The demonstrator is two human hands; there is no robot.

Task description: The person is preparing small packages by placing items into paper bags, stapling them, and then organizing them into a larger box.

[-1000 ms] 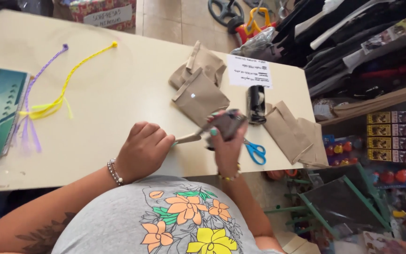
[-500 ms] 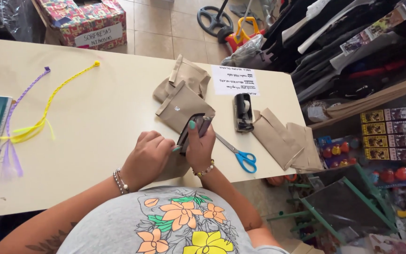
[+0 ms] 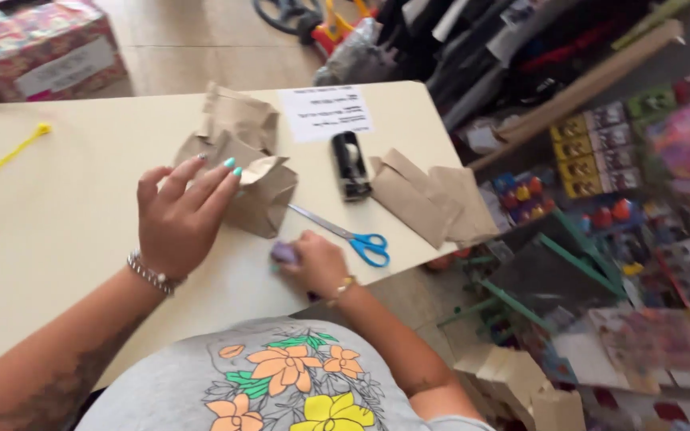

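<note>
Fingers (image 3: 201, 179) of the left hand (image 3: 176, 219) spread over a brown paper bag (image 3: 261, 195); right hand (image 3: 317, 263) clasps a small purple object (image 3: 283, 253).

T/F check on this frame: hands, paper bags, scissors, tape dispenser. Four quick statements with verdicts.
1. The left hand is raised, fingers spread, by the brown paper bag. True.
2. The scissors have red handles. False: blue.
3. The right hand rests low on the table near a small purple object. True.
4. The black tape dispenser lies on the white sheet. False: just below it, on the table.
</note>
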